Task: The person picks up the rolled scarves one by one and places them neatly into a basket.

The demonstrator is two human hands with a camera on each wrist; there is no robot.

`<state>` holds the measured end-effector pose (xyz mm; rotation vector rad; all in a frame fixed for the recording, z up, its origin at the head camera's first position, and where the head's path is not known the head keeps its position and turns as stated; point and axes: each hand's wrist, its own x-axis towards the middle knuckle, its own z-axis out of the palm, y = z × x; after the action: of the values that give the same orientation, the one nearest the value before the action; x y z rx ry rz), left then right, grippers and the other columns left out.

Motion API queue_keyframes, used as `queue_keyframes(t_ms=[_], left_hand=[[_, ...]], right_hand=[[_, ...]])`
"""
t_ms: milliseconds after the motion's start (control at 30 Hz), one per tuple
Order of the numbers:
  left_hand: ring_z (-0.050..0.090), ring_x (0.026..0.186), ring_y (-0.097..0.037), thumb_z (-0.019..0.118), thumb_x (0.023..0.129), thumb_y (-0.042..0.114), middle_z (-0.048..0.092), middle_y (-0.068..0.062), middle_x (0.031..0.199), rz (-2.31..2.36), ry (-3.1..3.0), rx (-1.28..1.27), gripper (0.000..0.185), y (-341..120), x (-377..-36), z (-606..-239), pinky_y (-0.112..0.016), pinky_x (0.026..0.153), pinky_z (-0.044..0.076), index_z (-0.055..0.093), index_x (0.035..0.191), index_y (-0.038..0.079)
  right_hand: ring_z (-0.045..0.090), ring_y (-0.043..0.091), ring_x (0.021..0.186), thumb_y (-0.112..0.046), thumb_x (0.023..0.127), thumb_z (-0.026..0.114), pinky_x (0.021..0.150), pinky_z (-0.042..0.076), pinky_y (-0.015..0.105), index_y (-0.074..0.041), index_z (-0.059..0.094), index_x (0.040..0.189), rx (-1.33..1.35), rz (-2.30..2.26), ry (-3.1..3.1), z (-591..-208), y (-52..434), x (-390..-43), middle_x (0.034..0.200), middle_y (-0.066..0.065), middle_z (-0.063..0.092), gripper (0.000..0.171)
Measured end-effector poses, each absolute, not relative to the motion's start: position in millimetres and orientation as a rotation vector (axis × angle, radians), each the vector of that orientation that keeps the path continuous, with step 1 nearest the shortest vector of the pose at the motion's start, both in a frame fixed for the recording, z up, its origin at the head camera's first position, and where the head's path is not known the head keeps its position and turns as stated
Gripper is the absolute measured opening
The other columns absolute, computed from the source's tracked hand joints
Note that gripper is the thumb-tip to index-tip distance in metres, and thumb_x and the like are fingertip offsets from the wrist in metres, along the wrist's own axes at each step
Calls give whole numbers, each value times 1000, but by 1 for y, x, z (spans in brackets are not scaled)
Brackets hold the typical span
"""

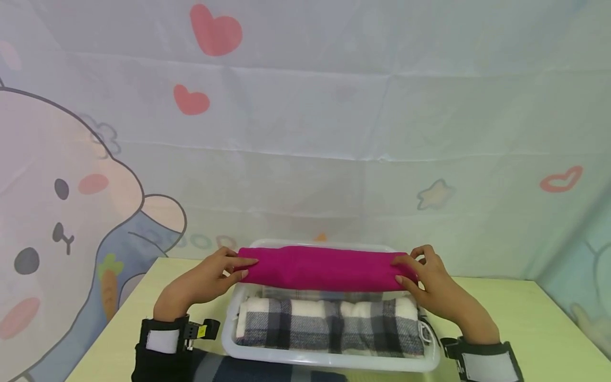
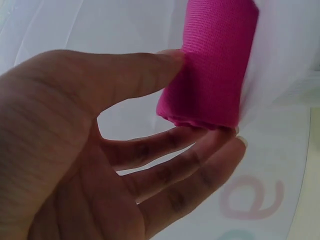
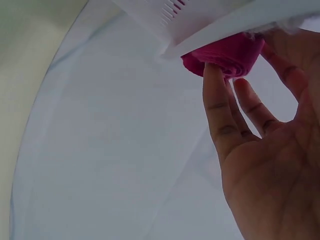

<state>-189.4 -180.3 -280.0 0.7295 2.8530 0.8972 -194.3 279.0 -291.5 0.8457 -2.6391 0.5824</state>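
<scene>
A magenta rolled cloth (image 1: 329, 269) lies lengthwise across the back half of a white plastic basket (image 1: 334, 362), overlapping its far rim. My left hand (image 1: 212, 273) holds the roll's left end, thumb on the near side and index finger on top. In the left wrist view, that thumb presses the knit-textured cloth (image 2: 215, 65) while the other fingertips reach its end. At the right end, my right hand (image 1: 431, 281) grips the roll between thumb and fingers. The right wrist view shows fingers at the spiral end of the cloth (image 3: 232, 55), beside the slotted basket wall (image 3: 175, 15).
A grey-and-white plaid roll (image 1: 329, 326) fills the basket's front. Behind it, partly covered by the magenta roll, another pale plaid cloth (image 1: 310, 295) shows. Dark blue folded fabric (image 1: 267, 370) lies before the basket on the yellow-green table (image 1: 515, 313). A printed curtain (image 1: 334, 116) hangs behind.
</scene>
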Motion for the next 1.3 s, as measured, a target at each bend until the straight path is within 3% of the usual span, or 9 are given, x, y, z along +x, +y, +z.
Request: queue_keyframes(t_ms=[133, 333, 667, 933, 1300], left_hand=[[50, 100, -19, 56, 101, 18, 48, -19, 126, 896, 2837, 708, 41, -179, -189, -281, -28, 76, 46, 55, 143, 13], [47, 100, -21, 54, 102, 15, 47, -20, 123, 901, 2830, 731, 41, -177, -189, -280, -26, 73, 44, 55, 142, 10], [49, 109, -25, 54, 101, 13, 48, -19, 124, 869, 2850, 766, 41, -176, -190, -281, -36, 86, 50, 55, 142, 10], [50, 108, -25, 55, 101, 15, 46, -22, 127, 859, 2858, 777, 42, -176, -189, -279, -35, 85, 51, 54, 143, 9], [49, 110, -26, 58, 100, 17, 46, -20, 128, 892, 2844, 772, 43, -175, -186, -276, -34, 83, 52, 54, 142, 10]], right_hand=[[43, 20, 94, -9, 93, 68, 69, 40, 26, -14, 64, 122, 844, 591, -2642, -291, 279, -192, 114, 12, 42, 30], [42, 22, 92, -7, 93, 67, 66, 41, 23, -11, 65, 127, 818, 633, -2703, -288, 278, -190, 112, 13, 42, 34], [44, 27, 99, -14, 93, 69, 67, 45, 30, -16, 65, 129, 780, 433, -2717, -287, 277, -188, 117, 13, 48, 36], [45, 33, 105, -21, 93, 69, 69, 48, 34, -13, 64, 129, 761, 369, -2710, -286, 273, -184, 126, 16, 49, 37], [47, 38, 111, -21, 94, 69, 74, 50, 41, -12, 64, 128, 760, 343, -2698, -284, 272, -179, 125, 14, 50, 36]])
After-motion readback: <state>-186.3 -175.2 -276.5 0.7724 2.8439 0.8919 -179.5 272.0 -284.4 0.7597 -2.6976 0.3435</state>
